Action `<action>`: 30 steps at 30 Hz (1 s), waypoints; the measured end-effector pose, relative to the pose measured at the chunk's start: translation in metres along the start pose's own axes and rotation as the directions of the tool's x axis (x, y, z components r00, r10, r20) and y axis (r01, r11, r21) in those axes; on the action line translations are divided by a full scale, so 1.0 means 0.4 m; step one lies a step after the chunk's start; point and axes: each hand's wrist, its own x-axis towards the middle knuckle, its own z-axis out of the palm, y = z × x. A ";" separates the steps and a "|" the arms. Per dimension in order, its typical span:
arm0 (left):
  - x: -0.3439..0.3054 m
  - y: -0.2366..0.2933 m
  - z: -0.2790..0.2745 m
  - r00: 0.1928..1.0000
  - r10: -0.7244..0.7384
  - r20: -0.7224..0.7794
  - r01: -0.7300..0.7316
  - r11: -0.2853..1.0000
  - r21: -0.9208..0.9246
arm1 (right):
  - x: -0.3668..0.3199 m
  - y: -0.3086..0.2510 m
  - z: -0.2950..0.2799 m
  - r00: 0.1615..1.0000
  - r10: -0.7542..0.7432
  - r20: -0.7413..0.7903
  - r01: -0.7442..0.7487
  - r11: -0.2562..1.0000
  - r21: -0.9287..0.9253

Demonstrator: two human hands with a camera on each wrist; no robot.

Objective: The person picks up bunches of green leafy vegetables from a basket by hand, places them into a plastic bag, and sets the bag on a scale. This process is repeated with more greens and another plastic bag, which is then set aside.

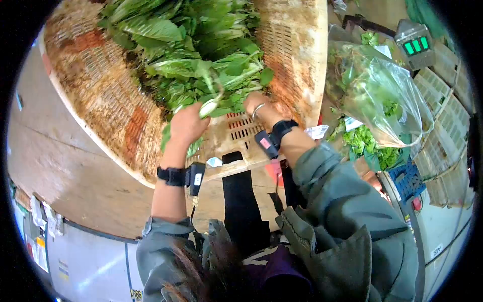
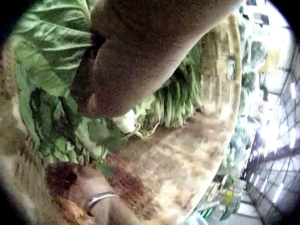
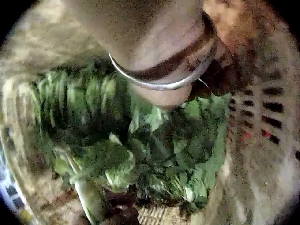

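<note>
My left hand [image 1: 187, 125] is at the near end of a big basket, gripping a leafy green [image 1: 209, 107] by its pale, thick stem. The stem's cut white end sticks out by the thumb, and a broad leaf [image 2: 51, 42] hangs beside this hand in the left wrist view. My right hand [image 1: 261, 108], with a silver bangle [image 3: 164, 86] at its wrist, reaches down at the near edge of the heaped greens [image 1: 201, 75]. Its fingertips are hidden among leaves and shadow, so I cannot tell whether they hold anything.
The stained, slotted plastic basket [image 1: 95, 85] curves around the greens. To the right lie a clear plastic bag [image 1: 382, 95] of greens, a scale with a green display [image 1: 415, 45], loose lettuce [image 1: 362, 141], a blue crate [image 1: 406, 180] and pale crates [image 1: 437, 116].
</note>
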 end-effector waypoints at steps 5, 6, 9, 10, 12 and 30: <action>0.226 0.166 0.104 0.910 0.347 0.226 -0.384 0.911 0.151 | -0.128 -0.029 0.037 0.877 0.469 -0.107 -0.112 0.415 0.903; 0.276 0.164 0.145 0.905 0.354 0.236 -0.394 0.907 0.148 | -0.134 -0.042 0.036 0.840 0.542 -0.004 -0.067 0.112 0.991; 0.375 0.165 0.215 0.891 0.440 0.113 -0.452 0.836 0.310 | -0.110 -0.064 0.009 0.779 0.582 0.234 0.102 -0.485 0.869; 0.374 0.172 0.211 0.920 0.392 0.003 -0.370 0.865 0.338 | -0.108 -0.071 0.011 0.765 0.563 0.313 0.094 -0.578 0.811; 0.378 0.164 0.218 0.922 0.339 -0.187 -0.243 0.883 0.402 | -0.160 -0.092 -0.042 0.788 0.465 0.402 0.151 -0.781 0.606; 0.422 0.167 0.157 0.956 0.240 0.168 -0.293 0.781 0.552 | -0.080 -0.075 -0.013 0.655 0.750 0.090 -0.239 0.093 0.967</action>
